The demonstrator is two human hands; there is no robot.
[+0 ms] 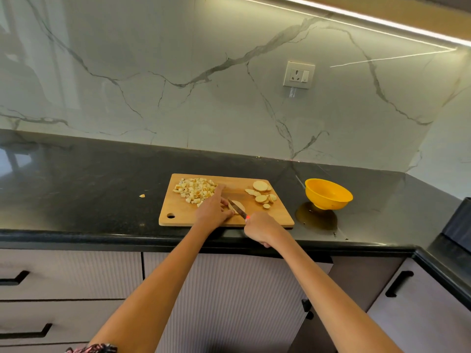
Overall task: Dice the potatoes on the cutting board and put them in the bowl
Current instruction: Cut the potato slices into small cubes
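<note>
On the wooden cutting board [277, 215], the left hand [212, 212] pins a potato slice [238, 206] while the right hand [260, 229] grips the knife [238, 208] across it. Diced pieces [195, 191] lie far left, uncut slices [262, 194] far right. The yellow bowl [328, 193] sits right of the board on the black counter [89, 189].

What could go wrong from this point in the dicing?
1. The left hand holds the slice with fingertips right beside the knife blade, so a slip could nick them.
2. One piece already lies off the board; the diced pile sits near its far-left edge, and more may scatter.
3. The bowl looks tilted and may tip when filled.
</note>
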